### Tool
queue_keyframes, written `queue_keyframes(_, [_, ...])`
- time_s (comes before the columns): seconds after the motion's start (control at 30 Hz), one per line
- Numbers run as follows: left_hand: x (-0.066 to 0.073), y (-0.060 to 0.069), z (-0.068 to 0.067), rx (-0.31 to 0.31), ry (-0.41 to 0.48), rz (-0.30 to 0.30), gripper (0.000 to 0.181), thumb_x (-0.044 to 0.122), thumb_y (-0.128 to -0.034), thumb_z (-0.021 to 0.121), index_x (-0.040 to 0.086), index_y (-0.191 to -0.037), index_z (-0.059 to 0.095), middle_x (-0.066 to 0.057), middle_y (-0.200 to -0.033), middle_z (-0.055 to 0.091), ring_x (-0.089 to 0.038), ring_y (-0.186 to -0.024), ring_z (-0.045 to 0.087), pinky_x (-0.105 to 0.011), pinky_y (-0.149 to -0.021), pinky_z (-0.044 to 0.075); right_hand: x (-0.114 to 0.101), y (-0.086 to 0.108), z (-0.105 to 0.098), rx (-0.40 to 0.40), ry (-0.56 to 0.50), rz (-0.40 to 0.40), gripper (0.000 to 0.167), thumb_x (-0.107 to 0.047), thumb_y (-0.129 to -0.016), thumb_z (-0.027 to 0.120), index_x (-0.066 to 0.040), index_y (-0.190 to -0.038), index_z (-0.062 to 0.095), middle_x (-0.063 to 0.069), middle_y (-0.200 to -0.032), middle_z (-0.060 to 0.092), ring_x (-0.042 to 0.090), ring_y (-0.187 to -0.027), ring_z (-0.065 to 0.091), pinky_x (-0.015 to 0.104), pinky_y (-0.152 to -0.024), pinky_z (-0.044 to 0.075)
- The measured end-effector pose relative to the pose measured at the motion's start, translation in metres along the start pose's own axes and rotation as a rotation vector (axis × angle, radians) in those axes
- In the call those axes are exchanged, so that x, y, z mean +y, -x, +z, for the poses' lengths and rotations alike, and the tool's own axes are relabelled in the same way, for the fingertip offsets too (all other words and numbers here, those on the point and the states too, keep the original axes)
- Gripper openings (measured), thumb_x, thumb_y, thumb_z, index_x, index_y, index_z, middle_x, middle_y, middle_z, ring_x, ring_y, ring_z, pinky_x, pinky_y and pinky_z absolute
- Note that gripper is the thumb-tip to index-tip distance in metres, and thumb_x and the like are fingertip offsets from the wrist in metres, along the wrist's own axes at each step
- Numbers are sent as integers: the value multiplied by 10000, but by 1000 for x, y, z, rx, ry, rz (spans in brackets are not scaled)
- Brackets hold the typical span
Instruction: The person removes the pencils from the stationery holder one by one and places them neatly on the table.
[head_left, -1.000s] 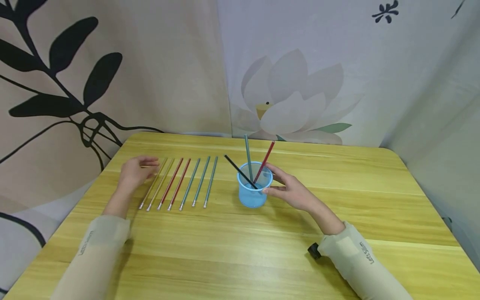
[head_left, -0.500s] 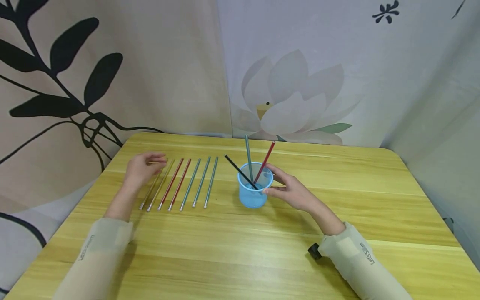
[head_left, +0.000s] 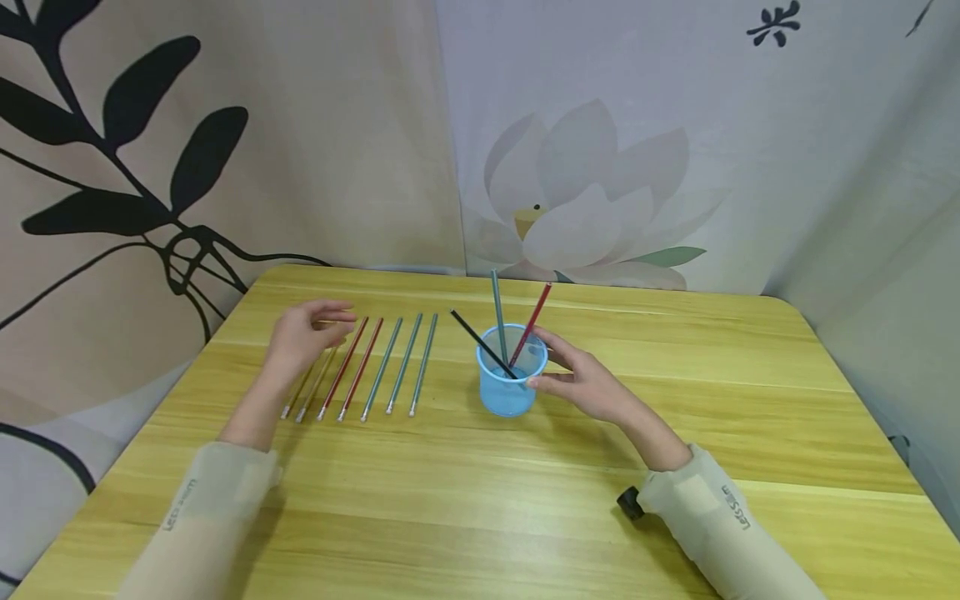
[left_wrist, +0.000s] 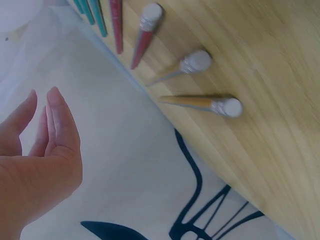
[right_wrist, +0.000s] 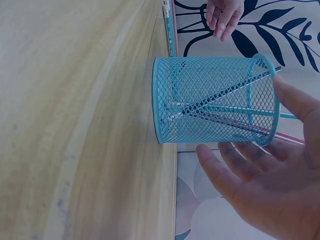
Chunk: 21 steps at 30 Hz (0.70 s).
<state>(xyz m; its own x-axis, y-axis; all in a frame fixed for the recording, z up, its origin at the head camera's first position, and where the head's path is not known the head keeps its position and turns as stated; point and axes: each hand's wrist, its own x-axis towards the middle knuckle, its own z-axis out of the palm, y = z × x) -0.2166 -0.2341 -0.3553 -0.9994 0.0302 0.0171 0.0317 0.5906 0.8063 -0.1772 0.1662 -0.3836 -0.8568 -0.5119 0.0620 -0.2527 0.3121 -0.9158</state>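
My left hand (head_left: 309, 335) hovers above the far ends of two yellow pencils (head_left: 315, 385), its fingers loosely extended and nothing between them. To their right, two red pencils (head_left: 343, 367) and several green pencils (head_left: 405, 362) lie in a row, eraser ends toward me. My right hand (head_left: 588, 383) holds the blue mesh pencil holder (head_left: 507, 398) by its right side, thumb at the rim and fingers behind. Inside the upright holder lean a black pencil (head_left: 471, 332), a green pencil (head_left: 497, 302) and a red pencil (head_left: 538, 305). The left wrist view shows the pencils' white erasers (left_wrist: 197, 61) close up.
All of this stands on a wooden table (head_left: 480, 517). Behind it hangs a curtain (head_left: 360, 142) printed with leaves and a flower. A small black object (head_left: 630, 502) sticks out at my right cuff.
My left hand has moved to the right over the yellow pencils, toward the red ones. My right hand and the pencil holder have stayed in place.
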Motion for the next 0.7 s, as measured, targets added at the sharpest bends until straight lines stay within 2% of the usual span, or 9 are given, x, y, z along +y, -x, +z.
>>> queue_keyframes(0.1, [5, 1, 3, -11, 15, 18, 419, 161, -987, 635, 13, -1371, 556, -212, -1286, 659, -180, -1035, 691, -159, -809, 606, 0, 0, 0, 2, 2, -2, 716, -167, -973, 656, -101, -1572, 270, 190, -1575, 377, 424, -1463, 347, 538, -1092, 481])
queue_keyframes(0.27, [15, 5, 8, -34, 34, 41, 424, 170, -983, 642, 24, -1372, 558, -204, -1285, 663, 2, -924, 659, -135, -806, 592, 0, 0, 0, 2, 5, -1, 715, -172, -973, 656, -106, -1573, 272, 188, -1574, 382, 424, -1462, 350, 547, -1094, 475])
queue_keyframes(0.33, [21, 7, 10, -40, 44, 52, 420, 166, -979, 647, 31, -1369, 564, -202, -1280, 666, 34, -903, 643, -122, -798, 584, 0, 0, 0, 2, 6, -2, 715, -171, -973, 656, -105, -1572, 272, 188, -1571, 385, 423, -1460, 353, 549, -1093, 476])
queue_keyframes(0.5, [33, 12, 16, -58, 84, 74, 416, 173, -973, 658, 50, -1362, 575, -194, -1272, 672, -38, -954, 671, -128, -802, 586, -1, 0, 0, 1, 5, -2, 718, -169, -971, 658, -97, -1571, 272, 190, -1569, 387, 423, -1459, 357, 553, -1089, 477])
queue_keyframes(0.7, [47, 17, 24, -126, 138, 105, 412, 178, -978, 652, 51, -1362, 574, -196, -1278, 663, -118, -1010, 679, -165, -833, 599, 0, 0, 0, 0, 2, -2, 717, -167, -971, 657, -101, -1572, 271, 187, -1576, 377, 420, -1462, 352, 547, -1087, 481])
